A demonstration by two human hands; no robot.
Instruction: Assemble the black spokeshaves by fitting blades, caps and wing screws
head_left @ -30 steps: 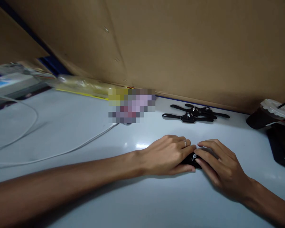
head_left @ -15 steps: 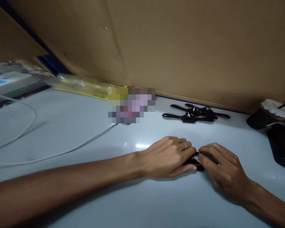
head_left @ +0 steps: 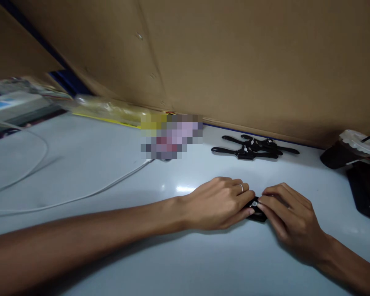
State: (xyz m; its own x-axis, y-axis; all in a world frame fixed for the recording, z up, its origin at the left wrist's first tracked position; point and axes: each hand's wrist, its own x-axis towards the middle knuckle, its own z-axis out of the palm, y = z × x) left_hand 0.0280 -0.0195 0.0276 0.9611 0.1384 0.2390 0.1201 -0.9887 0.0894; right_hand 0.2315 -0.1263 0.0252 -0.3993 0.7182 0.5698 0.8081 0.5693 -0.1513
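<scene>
A black spokeshave (head_left: 258,215) rests on the pale table between my two hands, its middle showing a silver screw (head_left: 254,204). Wrapped round its left side is my left hand (head_left: 223,203), a ring on one finger and the thumb along the near edge. My right hand (head_left: 291,218) is closed at the other side, thumb and fingertips pinched at the screw. Both handles of this tool are hidden under my hands. Beyond them, several more black spokeshaves (head_left: 245,154) lie overlapping, each with silver screws.
A cardboard wall (head_left: 234,61) closes off the back. At the right stands a lidded cup (head_left: 335,154) of dark drink beside a black object (head_left: 361,197). A white cable (head_left: 111,185) runs left from a blurred-out item (head_left: 175,139); yellow plastic wrapping (head_left: 117,111) lies behind.
My right hand has shifted slightly, its fingers turning at the screw and uncovering more of the spokeshave's middle. The left hand keeps its hold, almost still.
</scene>
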